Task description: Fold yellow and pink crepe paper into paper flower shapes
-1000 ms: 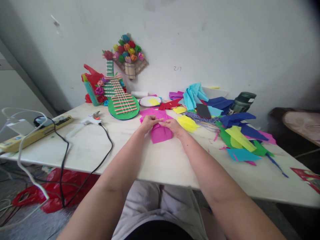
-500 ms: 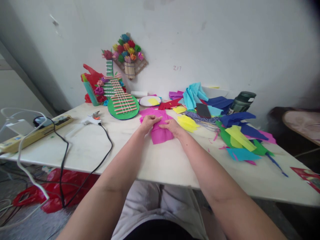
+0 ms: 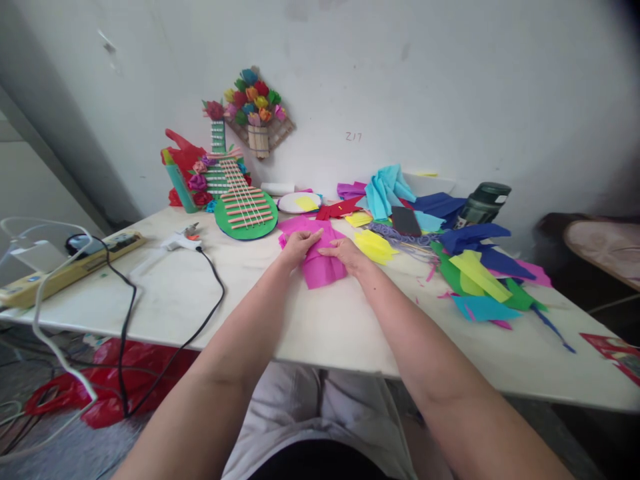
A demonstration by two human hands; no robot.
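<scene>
Between my hands is a sheet of pink crepe paper [image 3: 325, 272], creased in the middle, its lower part hanging toward me over the white table [image 3: 330, 327]. My left hand [image 3: 299, 245] pinches its left side, thumb and fingers pressed together. From the right, my right hand [image 3: 346, 253] grips the same sheet with its thumb on top. More pink paper [image 3: 290, 227] shows just behind my left hand; I cannot tell whether it is part of the same sheet. A piece of yellow paper [image 3: 375, 247] lies right of my right hand.
A green paper guitar [image 3: 247, 223] and a glue gun [image 3: 183, 240] with a black cord are on the left, near a power strip [image 3: 70, 267]. Coloured paper scraps [image 3: 480, 277], a dark phone-like slab [image 3: 406, 221] and a green bottle [image 3: 484, 203] fill the right.
Both hands stay on the pink paper in nearly the same place. The sheet's lower part has shifted very slightly, and the whole view has moved a touch.
</scene>
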